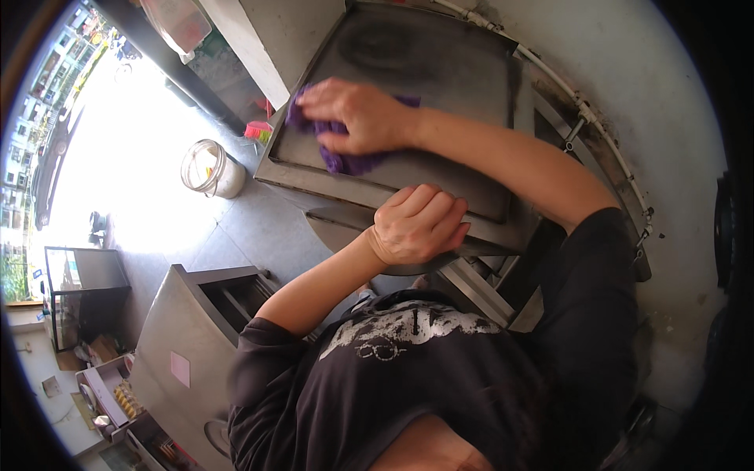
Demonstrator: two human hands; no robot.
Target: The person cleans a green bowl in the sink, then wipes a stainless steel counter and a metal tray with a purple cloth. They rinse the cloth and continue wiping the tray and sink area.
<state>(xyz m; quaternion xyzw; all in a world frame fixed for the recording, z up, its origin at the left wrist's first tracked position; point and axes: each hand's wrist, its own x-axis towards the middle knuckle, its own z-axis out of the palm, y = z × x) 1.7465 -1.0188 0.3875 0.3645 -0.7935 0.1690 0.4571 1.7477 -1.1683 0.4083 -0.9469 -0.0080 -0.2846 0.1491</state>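
Observation:
My right hand presses a crumpled purple cloth against a flat metal cooktop, close to its left rim. The fingers are bent over the cloth and slightly blurred. Toward me, my left hand is closed in a fist at the cooktop's front edge, knuckles up. Its palm side is hidden, so I cannot make out whether anything is inside. A dark round stain marks the far part of the metal surface.
A pale pipe runs along the wall right of the cooktop. On the floor to the left stand a white bucket and a pink-and-green brush. A metal cabinet stands at lower left, near a glass-sided case.

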